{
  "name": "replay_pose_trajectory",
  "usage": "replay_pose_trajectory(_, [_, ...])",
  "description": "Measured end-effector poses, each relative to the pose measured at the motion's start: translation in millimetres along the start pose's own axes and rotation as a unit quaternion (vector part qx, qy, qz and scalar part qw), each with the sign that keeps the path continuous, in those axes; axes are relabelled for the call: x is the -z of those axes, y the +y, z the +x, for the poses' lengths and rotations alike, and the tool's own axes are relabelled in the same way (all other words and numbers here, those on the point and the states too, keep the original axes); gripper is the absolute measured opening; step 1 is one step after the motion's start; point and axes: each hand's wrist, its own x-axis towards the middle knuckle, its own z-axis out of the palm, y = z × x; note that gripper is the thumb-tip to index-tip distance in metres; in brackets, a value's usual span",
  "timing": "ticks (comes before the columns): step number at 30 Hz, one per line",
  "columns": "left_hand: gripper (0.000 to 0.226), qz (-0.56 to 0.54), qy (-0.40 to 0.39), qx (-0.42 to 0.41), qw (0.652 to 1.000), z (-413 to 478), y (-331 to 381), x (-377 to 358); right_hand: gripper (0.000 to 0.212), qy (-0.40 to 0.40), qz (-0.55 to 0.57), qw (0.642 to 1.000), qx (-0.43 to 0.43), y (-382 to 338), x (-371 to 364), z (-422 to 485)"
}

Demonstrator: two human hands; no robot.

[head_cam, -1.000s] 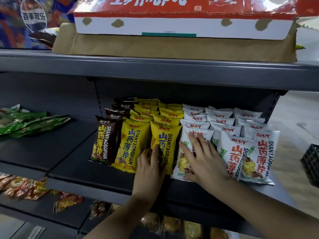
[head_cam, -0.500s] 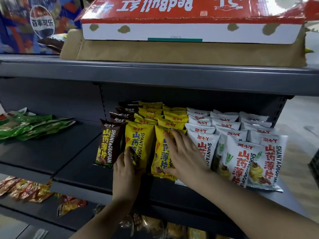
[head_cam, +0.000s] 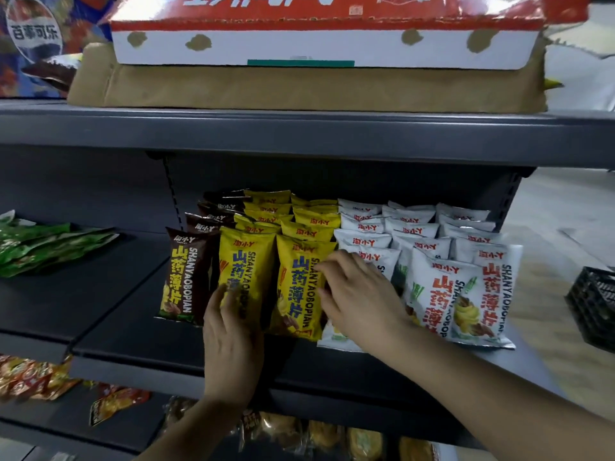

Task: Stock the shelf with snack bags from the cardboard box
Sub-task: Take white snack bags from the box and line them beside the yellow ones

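Rows of snack bags stand on the dark middle shelf (head_cam: 139, 344): brown bags (head_cam: 186, 277) at the left, yellow bags in the middle, white bags (head_cam: 462, 294) at the right. My left hand (head_cam: 233, 341) rests with straight fingers on the lower front of the left yellow bag (head_cam: 244, 261). My right hand (head_cam: 359, 294) lies over the seam between the right yellow bag (head_cam: 296, 287) and the front white bag, fingertips touching the yellow bag's right edge. No cardboard box with snack bags shows at hand level.
A red-and-white carton (head_cam: 316, 38) lies on flattened brown cardboard (head_cam: 299, 89) on the top shelf. Green packets (head_cam: 43, 244) lie on the left shelf section. Orange packets (head_cam: 36, 377) fill the lower shelf. A black crate (head_cam: 595, 304) stands on the floor at right.
Both hands slid left along the front row: the left from the right yellow bag to the left one, the right from the white bag to the yellow bag's edge.
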Motion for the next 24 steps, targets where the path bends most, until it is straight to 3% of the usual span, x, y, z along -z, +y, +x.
replay_pose_trajectory(4, [0.043, -0.041, -0.053, -0.188, 0.98, -16.8, 51.5, -10.7, 0.032, 0.017, -0.01, 0.995, -0.096, 34.3, 31.0, -34.9])
replay_pose_trajectory(7, [0.052, -0.017, -0.099, -0.288, 0.952, -23.0, 79.0, -34.2, 0.046, 0.022, -0.027, 0.979, -0.2, 58.1, 41.6, -68.2])
replay_pose_trajectory(13, [0.052, 0.083, -0.135, -0.263, 0.952, -26.1, 117.5, -73.4, 0.09, -0.029, 0.111, 0.926, -0.36, 70.3, 35.4, -100.2])
replay_pose_trajectory(17, [0.057, 0.15, -0.136, -0.253, 0.946, -23.4, 127.8, -85.9, 0.101, -0.042, 0.214, 0.886, -0.409, 76.4, 22.3, -95.2])
replay_pose_trajectory(20, [0.054, 0.126, -0.122, -0.235, 0.956, -19.0, 136.1, -84.9, 0.081, -0.037, 0.227, 0.876, -0.424, 82.5, 13.2, -90.9])
replay_pose_trajectory(24, [0.065, 0.025, -0.135, -0.263, 0.955, -22.8, 150.1, -84.3, 0.064, -0.008, 0.222, 0.902, -0.37, 83.1, 14.0, -82.5])
